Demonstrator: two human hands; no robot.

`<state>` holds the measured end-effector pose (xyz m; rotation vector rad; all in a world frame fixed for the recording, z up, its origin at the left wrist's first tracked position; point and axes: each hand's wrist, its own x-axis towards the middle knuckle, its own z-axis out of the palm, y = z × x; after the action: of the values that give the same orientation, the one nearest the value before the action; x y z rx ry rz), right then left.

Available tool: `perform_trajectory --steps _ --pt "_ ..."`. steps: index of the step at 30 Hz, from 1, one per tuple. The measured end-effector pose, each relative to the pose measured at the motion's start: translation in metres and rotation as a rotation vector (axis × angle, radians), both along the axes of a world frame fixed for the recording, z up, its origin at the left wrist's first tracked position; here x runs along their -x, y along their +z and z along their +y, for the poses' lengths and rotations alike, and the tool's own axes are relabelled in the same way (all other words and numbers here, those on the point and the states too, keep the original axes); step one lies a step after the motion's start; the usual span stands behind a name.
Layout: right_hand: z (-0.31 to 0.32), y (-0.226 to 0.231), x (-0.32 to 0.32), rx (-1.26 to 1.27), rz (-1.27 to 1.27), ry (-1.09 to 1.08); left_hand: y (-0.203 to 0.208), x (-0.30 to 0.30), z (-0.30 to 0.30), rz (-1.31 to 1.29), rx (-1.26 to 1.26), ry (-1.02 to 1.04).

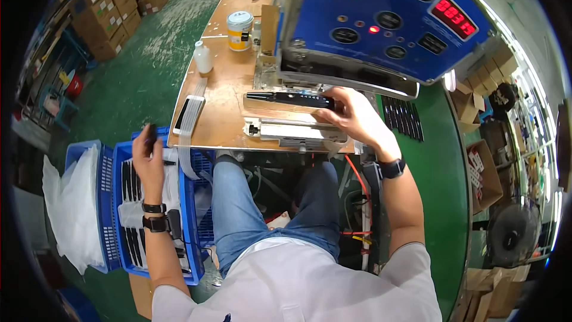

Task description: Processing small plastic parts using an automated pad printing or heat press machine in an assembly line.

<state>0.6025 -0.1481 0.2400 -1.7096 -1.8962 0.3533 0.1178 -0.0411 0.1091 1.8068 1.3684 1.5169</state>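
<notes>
Head view, places relative to the machine [357, 36] with the blue panel.

Glossy black part [285, 99]: just in front of the machine, lengthwise, slim end toward the left. Right hand [353, 114] grips its right end between thumb and fingers. Can't tell if it's fully down on the wooden strip [257, 107] or slightly lifted.

Left hand [146, 152]: well left of the machine, over the blue crate [194, 244], fingers closed around a dark piece [151, 133]. Mostly hidden; can't tell what kind.

Handling, my read:
- Grip by the end only, as now. Gloss likely shows prints and scratches, so no dragging across the metal rail [310, 130] in front of the machine.
- Part should lie straight along the strip; check both ends before letting go, since one-end support may let the slim end swing or tip.
- Fingers sit close under the machine's front edge. Get them clear before anything moves.
- Left hand: lift the piece straight up so it doesn't knock the black parts [132, 182] in the crate, left of the machine.
</notes>
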Motion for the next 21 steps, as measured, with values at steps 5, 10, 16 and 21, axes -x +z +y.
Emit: perform_trajectory --steps 5,10,16,21 --pt "-0.016 0.012 -0.007 -0.060 -0.114 -0.025 0.099 -0.142 -0.019 0.103 -0.134 -0.363" --pt "-0.070 0.001 -0.068 -0.155 0.015 -0.236 0.114 -0.226 -0.008 0.378 -0.359 -0.593" --pt "-0.170 -0.077 -0.235 -0.299 0.000 -0.865 0.118 -0.268 -0.016 0.571 -0.269 -0.669" --pt "-0.239 -0.144 -0.344 -0.058 -0.173 -1.186 0.118 -0.261 -0.031 0.619 -0.495 -0.609"
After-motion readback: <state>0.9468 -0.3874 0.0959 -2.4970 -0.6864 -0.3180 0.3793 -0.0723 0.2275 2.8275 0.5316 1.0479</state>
